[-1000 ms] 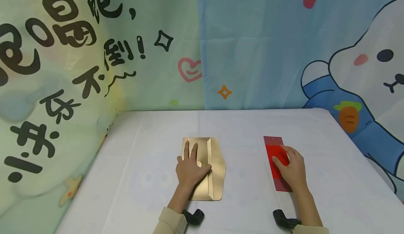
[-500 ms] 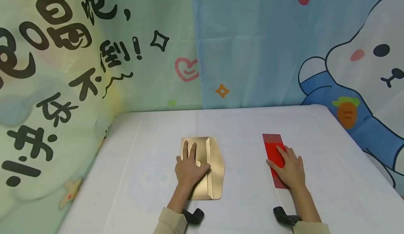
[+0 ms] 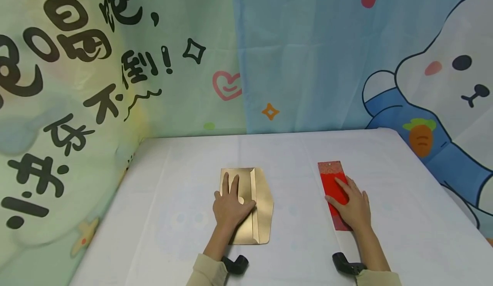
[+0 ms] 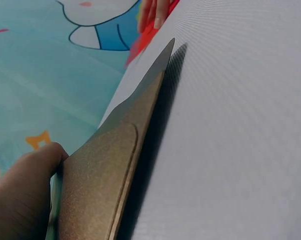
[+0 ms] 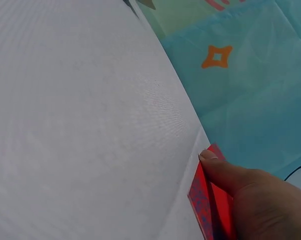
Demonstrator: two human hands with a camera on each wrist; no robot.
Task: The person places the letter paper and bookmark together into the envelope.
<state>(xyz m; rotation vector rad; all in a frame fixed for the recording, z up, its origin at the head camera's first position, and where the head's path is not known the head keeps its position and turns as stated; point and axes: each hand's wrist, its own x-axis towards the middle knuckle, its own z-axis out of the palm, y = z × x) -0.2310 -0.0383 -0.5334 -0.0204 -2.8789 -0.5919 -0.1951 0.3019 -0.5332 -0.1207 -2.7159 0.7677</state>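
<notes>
Gold envelope (image 3: 246,185), one: on the white desk (image 3: 294,217), directly beneath your left grip (image 3: 230,209), flap spread out to the right. Left grip: wide, fingers extended and splayed over the envelope, thumb reaching to its crease, nothing clasped. Red envelope (image 3: 335,192), one: on the desk, well to the right of the gold one, partly covered by your right grip (image 3: 355,207). Right grip: fingers spread across its face, thumb tip touching its left edge, nothing clasped.

White table (image 3: 173,200); gold envelope (image 3: 248,224), red packet (image 3: 330,187) atop
</notes>
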